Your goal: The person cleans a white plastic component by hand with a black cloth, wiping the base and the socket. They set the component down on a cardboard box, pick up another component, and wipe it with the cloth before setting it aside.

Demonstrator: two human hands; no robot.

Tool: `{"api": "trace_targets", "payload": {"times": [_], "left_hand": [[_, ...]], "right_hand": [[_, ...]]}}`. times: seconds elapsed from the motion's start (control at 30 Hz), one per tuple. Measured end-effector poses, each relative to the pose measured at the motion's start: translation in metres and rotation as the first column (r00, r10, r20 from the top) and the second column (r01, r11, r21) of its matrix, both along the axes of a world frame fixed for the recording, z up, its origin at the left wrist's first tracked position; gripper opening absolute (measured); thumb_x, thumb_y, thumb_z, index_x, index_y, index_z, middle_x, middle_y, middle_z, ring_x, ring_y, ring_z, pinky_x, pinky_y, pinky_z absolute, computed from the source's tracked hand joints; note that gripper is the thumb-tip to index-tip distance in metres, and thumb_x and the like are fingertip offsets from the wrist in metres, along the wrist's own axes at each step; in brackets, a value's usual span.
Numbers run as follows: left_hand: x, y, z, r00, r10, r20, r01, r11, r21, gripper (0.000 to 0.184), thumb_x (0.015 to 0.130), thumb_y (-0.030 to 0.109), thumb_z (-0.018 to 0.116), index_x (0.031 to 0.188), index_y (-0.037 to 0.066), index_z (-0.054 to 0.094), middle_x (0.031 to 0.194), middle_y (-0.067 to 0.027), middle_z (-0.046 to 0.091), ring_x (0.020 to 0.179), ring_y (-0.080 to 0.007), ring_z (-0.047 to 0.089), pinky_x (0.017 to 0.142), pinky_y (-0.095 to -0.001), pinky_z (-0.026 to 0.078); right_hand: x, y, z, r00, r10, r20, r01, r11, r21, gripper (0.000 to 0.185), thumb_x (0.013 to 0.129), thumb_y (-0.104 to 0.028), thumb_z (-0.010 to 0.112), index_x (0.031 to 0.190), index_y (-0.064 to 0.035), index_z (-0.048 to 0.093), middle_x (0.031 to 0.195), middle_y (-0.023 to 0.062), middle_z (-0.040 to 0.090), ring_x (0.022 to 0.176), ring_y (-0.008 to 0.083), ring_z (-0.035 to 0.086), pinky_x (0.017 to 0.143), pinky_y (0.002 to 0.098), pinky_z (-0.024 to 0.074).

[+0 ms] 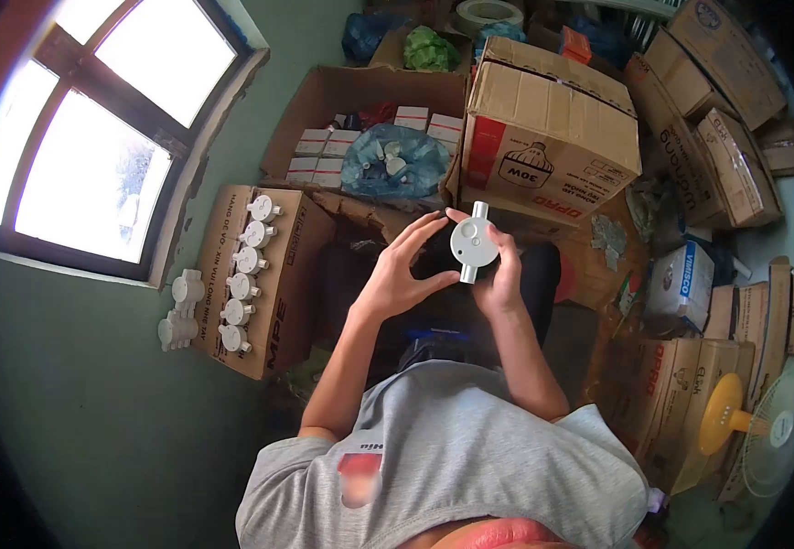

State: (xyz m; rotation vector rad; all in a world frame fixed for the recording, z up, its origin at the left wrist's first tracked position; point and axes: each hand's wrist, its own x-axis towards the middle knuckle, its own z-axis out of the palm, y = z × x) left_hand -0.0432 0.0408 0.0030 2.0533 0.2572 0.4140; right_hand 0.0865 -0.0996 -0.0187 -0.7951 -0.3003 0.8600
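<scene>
A round white conduit junction box (475, 243) with two opposite spouts is held up in front of my lap. My right hand (499, 279) grips it from the right, its thumb lying along the box's edge. To the left of the box, my left hand (397, 274) has its fingers stretched out and its thumb apart from them. The left thumb tip comes up to the lower spout; whether it presses there I cannot tell. Similar white junction boxes (243, 286) stand in a row on a cardboard carton (278, 352) at the left.
More junction boxes (177, 329) are stacked by the wall beside the carton. Ahead, an open box (310, 87) holds small white boxes and a blue plastic bag (395, 165). A large bulb carton (552, 137) stands beside it. Cartons and a fan (781, 427) line the right side.
</scene>
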Motion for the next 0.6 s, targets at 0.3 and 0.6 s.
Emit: {"api": "trace_targets", "payload": {"times": [0.3, 0.6], "left_hand": [[-0.003, 0.026, -0.037, 0.926, 0.267, 0.265, -0.24, 0.962, -0.131, 0.022, 0.09, -0.01, 0.052, 0.104, 0.0, 0.067, 0.119, -0.0158, 0.073, 0.113, -0.0298, 0.072, 0.1, -0.0405, 0.056], [0.043, -0.005, 0.011, 0.785, 0.421, 0.455, -0.007, 0.74, -0.673, 0.027, 0.106, 0.009, 0.056, 0.133, 0.007, 0.057, 0.126, -0.0149, 0.069, 0.121, -0.031, 0.069, 0.109, -0.0507, 0.052]], "right_hand": [[-0.007, -0.007, -0.008, 0.974, 0.184, -0.129, -0.179, 0.983, 0.046, 0.068, 0.105, -0.045, 0.049, 0.154, 0.0019, 0.053, 0.129, 0.008, 0.07, 0.109, 0.0125, 0.062, 0.1, 0.0299, 0.047], [-0.013, -0.003, -0.043, 0.94, 0.285, -0.187, -0.289, 0.957, 0.005, 0.064, 0.108, -0.045, 0.048, 0.158, -0.0052, 0.046, 0.152, 0.0081, 0.058, 0.128, 0.0195, 0.063, 0.118, 0.0504, 0.0451]]}}
